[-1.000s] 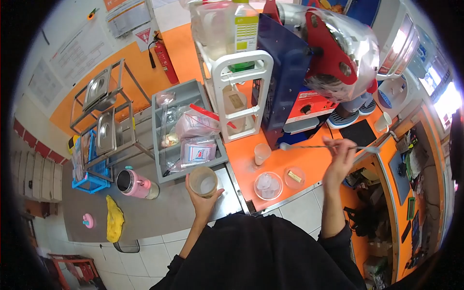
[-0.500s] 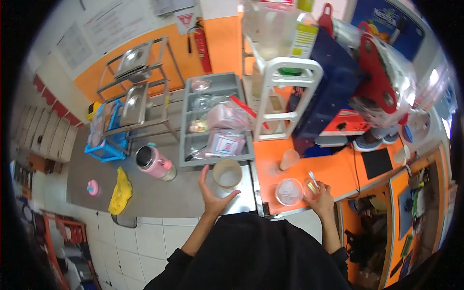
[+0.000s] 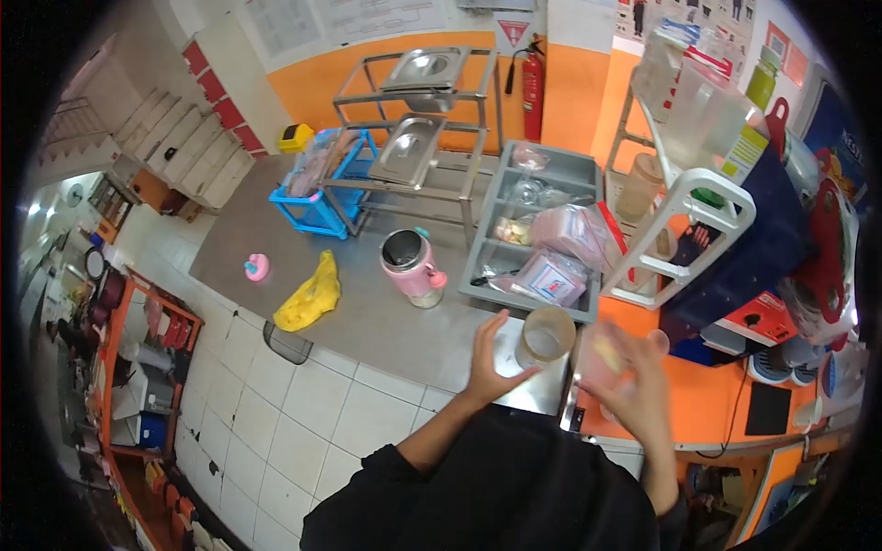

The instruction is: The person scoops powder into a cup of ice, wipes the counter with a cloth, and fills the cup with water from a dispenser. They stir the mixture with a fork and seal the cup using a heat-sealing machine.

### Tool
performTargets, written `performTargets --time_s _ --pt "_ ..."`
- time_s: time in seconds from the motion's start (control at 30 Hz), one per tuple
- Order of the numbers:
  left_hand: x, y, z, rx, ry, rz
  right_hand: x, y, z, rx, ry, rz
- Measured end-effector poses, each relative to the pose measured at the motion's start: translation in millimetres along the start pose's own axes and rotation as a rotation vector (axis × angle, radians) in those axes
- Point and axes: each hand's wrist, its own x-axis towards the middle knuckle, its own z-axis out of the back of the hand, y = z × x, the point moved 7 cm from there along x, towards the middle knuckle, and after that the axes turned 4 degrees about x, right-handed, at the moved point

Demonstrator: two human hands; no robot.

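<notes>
While our right hand (image 3: pixel 643 387) is blurred, we can make out its fingers and thumb closed around the rim of a small clear dish (image 3: pixel 599 358), which holds a pale yellow piece (image 3: pixel 607 350); whether the dish sits level or tilted we cannot tell. Our left hand (image 3: pixel 485 375) has its fingers and thumb spread wide into an open curve, facing a beige cup (image 3: pixel 547 338) that stands upright on the steel counter (image 3: pixel 367 321), its long axis vertical and its open mouth turned up toward us. From the left fingertips the cup lies to the right, with the thumb reaching low along its near side; we see a gap by the fingers, but whether the thumb touches the wall we cannot say. From the right hand the cup lies to the left, just beyond the dish, so it stands between our two hands, with the left one nearer. Behind the cup sits the grey divided tray (image 3: pixel 501 195), and to its left, well apart, stands a pink flask (image 3: pixel 412 268).
</notes>
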Motion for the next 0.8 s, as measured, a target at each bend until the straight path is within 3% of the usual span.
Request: performTargets --time_s 0.1,0.17,0.43,0.5,0.6,0.73,0.8 --pt "-6 13 15 0.005 -0.024 0.043 33 1 -61 -0.178 0.156 -0.061" --pt "-10 19 23 0.005 -0.019 0.077 39 -4 -77 -0.255 0.154 -0.064" --pt "-10 28 33 -0.043 0.014 0.111 44 -19 -96 -0.362 0.186 -0.114" --pt "-8 29 44 0.047 -0.042 0.055 40 -22 -98 -0.361 0.189 -0.135" --pt "-15 64 85 0.268 -0.315 0.011 39 -25 -98 -0.364 0.177 -0.120" --pt "-11 137 183 0.473 -0.658 0.288 36 -20 -87 -0.307 0.212 -0.107" --pt "-5 171 225 0.885 -0.580 0.245 32 -17 -55 -0.272 0.087 -0.099"
